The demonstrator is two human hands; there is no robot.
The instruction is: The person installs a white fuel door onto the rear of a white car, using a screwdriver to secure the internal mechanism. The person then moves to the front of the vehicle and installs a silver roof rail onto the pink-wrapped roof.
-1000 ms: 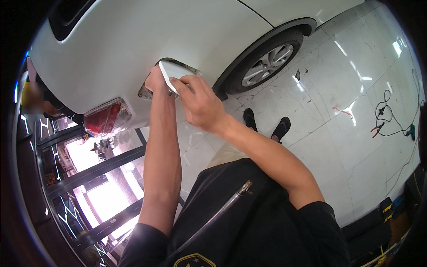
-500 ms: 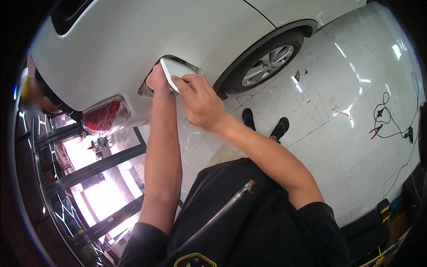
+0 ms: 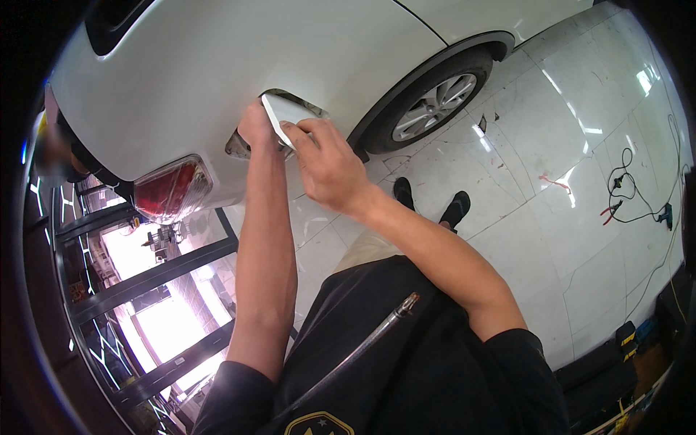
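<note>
A white car's side panel (image 3: 217,65) fills the upper part of the view. Set into it is a recess (image 3: 238,145) with a white fuel door (image 3: 290,110) standing out at an angle. My right hand (image 3: 330,165) pinches the door's near edge between thumb and fingers. Bent at the wrist, my left hand (image 3: 259,127) reaches behind the door into the recess; its fingers are hidden there, so what they touch does not show. Below the recess, a red and clear tail light (image 3: 170,190) has what looks like wrinkled clear film over it.
A wheel (image 3: 438,105) is right of the recess. Across my dark shirt runs a thin silvery rod (image 3: 362,348). Black cable (image 3: 634,185) lies on the tiled floor (image 3: 522,239) at right, near dark bags (image 3: 594,370). Dark-framed glass panes (image 3: 159,290) stand at left. A blurred person (image 3: 58,156) is beyond the car.
Both hands keep almost the same place at the fuel door. The view has shifted very slightly.
</note>
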